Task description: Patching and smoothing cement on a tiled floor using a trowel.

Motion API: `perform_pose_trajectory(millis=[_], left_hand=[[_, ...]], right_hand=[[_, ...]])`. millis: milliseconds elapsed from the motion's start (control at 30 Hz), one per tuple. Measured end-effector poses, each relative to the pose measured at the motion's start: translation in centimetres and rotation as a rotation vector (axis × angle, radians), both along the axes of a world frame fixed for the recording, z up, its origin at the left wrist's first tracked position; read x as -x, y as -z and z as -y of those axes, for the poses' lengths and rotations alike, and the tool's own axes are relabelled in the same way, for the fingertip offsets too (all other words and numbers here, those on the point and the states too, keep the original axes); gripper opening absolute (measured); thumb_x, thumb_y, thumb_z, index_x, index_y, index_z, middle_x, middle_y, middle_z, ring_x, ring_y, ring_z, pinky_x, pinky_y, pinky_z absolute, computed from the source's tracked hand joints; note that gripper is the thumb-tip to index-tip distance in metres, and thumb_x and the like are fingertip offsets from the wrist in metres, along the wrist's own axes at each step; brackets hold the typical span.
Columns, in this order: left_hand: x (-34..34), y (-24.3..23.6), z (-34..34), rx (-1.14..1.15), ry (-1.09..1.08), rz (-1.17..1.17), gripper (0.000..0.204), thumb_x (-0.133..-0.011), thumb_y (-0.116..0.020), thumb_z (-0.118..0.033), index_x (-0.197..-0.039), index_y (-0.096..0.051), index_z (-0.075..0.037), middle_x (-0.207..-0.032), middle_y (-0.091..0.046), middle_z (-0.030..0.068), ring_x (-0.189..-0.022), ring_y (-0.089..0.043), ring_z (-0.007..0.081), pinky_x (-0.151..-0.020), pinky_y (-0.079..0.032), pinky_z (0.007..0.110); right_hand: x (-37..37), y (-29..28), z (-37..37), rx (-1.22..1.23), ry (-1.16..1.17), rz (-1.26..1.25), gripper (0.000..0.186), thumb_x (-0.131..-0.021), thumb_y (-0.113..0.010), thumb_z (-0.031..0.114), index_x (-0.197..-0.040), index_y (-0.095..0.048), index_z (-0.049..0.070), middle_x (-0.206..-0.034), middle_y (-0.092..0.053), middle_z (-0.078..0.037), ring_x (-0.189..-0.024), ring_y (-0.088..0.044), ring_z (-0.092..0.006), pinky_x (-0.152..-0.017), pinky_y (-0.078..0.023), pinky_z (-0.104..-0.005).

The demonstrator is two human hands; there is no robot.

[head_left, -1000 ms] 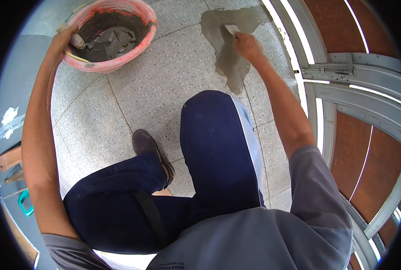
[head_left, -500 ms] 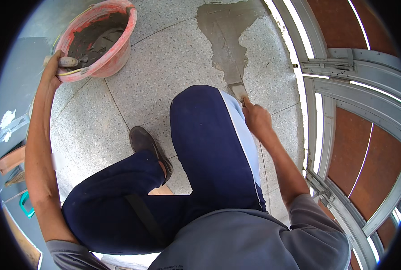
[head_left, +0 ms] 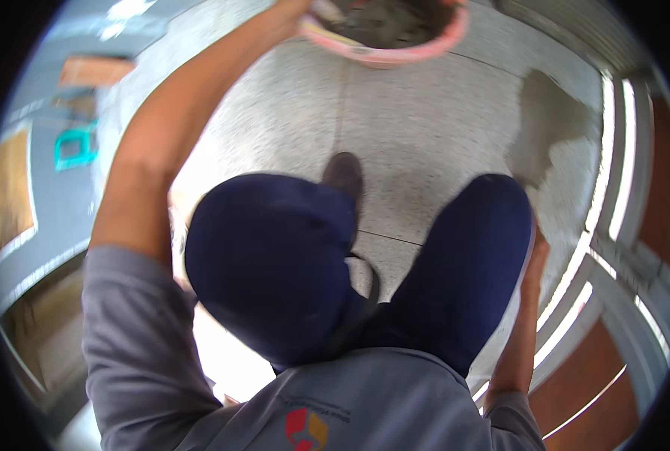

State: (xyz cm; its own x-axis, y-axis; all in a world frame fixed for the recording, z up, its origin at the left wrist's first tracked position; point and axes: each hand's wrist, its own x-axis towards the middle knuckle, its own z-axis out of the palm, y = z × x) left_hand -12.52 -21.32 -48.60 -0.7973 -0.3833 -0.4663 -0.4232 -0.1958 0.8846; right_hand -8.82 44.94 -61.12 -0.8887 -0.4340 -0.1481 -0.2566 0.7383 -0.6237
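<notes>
Standing just right of left fingers [head_left: 296,7]: pink basin [head_left: 395,55], grey mortar [head_left: 395,24] inside.

Left arm [head_left: 158,131] stretched forward; right grip [head_left: 538,242] beside knee [head_left: 498,197].

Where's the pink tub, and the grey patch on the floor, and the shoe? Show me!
Pink tub [head_left: 402,56]: head view, on its near rim.
Grey patch [head_left: 549,120]: head view, on its middle.
Shoe [head_left: 343,173]: head view, on its dark toe end.
</notes>
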Motion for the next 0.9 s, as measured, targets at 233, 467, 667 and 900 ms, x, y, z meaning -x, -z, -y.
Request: perform_pose_trajectory(millis=[233,467,667,900], left_hand=[[-4.3,0.3,-0.6,-0.070,-0.037,-0.040,0.045,-0.095,-0.065,-0.033,-0.127,-0.054,-0.003,-0.096,-0.071,0.0234,-0.086,-0.070,0.0370,-0.081,-0.059,0.049],[-13.4,-5.6,0.6,0.738,-0.081,0.352,0.088,-0.078,-0.069,-0.069,-0.135,-0.053,-0.004,-0.130,-0.061,0.0212,-0.116,-0.061,0.0378,-0.099,-0.050,0.048],[-32.2,-4.1,-2.5,1.106,0.035,0.477,0.059,-0.091,-0.064,-0.060,-0.100,-0.067,-0.002,-0.091,-0.066,0.0082,-0.085,-0.062,0.0197,-0.079,-0.049,0.036],[-45.1,0.0,-10.5,0.353,-0.294,0.596,0.042,-0.094,-0.065,-0.051,-0.094,-0.064,-0.009,-0.083,-0.060,0.0048,-0.075,-0.058,0.0135,-0.067,-0.049,0.031]], right_hand=[[5.5,6.6,-8.3,0.135,-0.124,0.225,0.032,-0.097,-0.057,0.027,-0.112,-0.062,-0.001,-0.092,-0.068,-0.012,-0.080,-0.064,-0.0199,-0.068,-0.050,-0.0378],[11.1,4.0,-6.2,0.262,-0.055,0.572,0.030,-0.100,-0.054,0.026,-0.102,-0.065,-0.002,-0.087,-0.070,-0.007,-0.075,-0.062,-0.0126,-0.064,-0.050,-0.0323],[14.5,2.1,-3.2,0.033,-0.249,0.422,0.031,-0.096,-0.058,0.013,-0.123,-0.067,0.000,-0.102,-0.075,-0.013,-0.089,-0.067,-0.0139,-0.074,-0.053,-0.0322],[14.4,-0.5,6.6,-0.101,-0.468,0.024,0.043,-0.095,-0.056,0.013,-0.137,-0.059,0.008,-0.115,-0.069,-0.025,-0.108,-0.068,-0.0381,-0.089,-0.053,-0.0408]])
